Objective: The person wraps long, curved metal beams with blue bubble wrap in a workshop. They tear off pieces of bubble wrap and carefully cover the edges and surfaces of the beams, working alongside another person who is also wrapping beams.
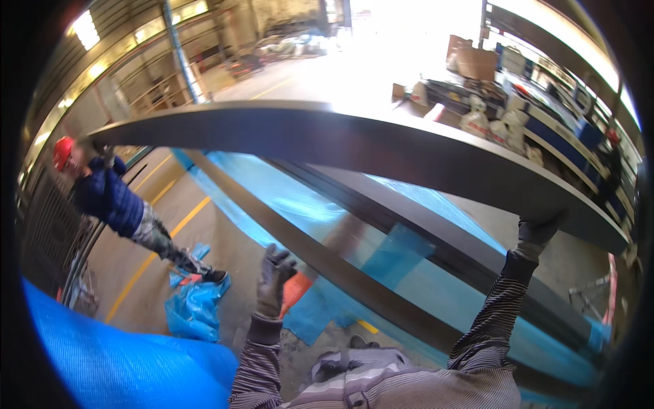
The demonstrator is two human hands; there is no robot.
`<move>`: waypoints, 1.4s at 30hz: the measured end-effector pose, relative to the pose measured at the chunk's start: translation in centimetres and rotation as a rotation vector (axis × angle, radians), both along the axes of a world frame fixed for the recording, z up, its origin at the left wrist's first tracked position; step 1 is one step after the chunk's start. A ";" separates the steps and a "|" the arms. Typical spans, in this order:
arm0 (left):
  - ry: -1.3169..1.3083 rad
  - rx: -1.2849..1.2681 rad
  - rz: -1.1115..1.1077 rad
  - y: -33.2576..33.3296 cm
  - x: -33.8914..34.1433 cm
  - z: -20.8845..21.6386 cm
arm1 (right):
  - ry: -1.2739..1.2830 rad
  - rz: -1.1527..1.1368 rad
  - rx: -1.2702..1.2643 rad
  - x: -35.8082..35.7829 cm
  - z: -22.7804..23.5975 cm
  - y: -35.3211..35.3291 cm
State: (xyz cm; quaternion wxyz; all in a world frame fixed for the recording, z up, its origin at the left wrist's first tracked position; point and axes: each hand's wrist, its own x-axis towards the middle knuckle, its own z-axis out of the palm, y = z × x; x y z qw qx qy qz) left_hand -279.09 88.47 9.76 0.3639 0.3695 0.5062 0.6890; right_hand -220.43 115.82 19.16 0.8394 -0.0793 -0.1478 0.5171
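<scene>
Striped sleeves [485, 319] end in dark cuffs [264, 330] above seemingly grey gloves [274, 281].

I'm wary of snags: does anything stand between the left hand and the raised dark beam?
Nothing visible blocks the way from the gloved left hand to the raised dark beam; the blue sheeting and narrow brown strip seen between them appear to lie lower.

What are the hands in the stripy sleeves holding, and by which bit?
The right hand holds the long dark panel by its lower edge, near the end at picture right. The left hand is raised and seems empty.
</scene>
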 end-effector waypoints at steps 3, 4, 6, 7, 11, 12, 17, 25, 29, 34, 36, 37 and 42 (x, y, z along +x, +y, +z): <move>-0.189 0.094 0.032 -0.1 0.5 2.6 | -0.184 -0.383 -0.270 6.3 -0.2 -8.5; -0.240 0.127 0.038 -0.4 0.7 3.2 | -0.146 -0.380 -0.289 8.6 -0.1 -11.5; -0.313 0.170 0.063 -1.3 1.9 4.0 | -0.205 -0.496 -0.243 13.5 0.4 -16.5; -0.322 0.188 0.065 -2.1 2.6 4.2 | -0.250 -0.578 -0.231 15.7 -0.3 -19.5; -0.408 0.323 -0.106 -3.5 6.2 4.8 | -0.250 -0.690 -0.317 24.1 -3.4 -29.7; -0.390 0.391 -0.161 -3.6 7.4 4.7 | -0.245 -0.722 -0.327 26.0 -4.0 -32.0; -0.441 0.335 -0.193 -4.7 14.6 5.9 | -0.239 -0.566 -0.347 32.4 -8.4 -42.5; -0.704 0.223 -0.244 -16.9 32.8 6.5 | -0.215 -0.732 -0.361 38.4 -17.2 -60.8; -0.730 0.088 -0.359 -22.5 42.3 3.5 | -0.124 -0.779 -0.416 42.0 -14.1 -68.9; -0.656 -0.207 -0.505 -29.4 55.2 -2.6 | -0.126 -0.847 -0.355 52.1 -14.9 -76.9; -0.586 -0.328 -0.571 -32.7 60.1 -4.8 | -0.057 -0.851 -0.505 57.1 -15.5 -80.3; -0.548 -0.393 -0.614 -34.4 62.6 -5.8 | -0.094 -0.840 -0.522 59.6 -15.6 -82.0; -0.331 -0.685 -0.900 -42.1 77.4 -8.7 | 0.009 -0.951 -0.525 71.5 -13.6 -84.5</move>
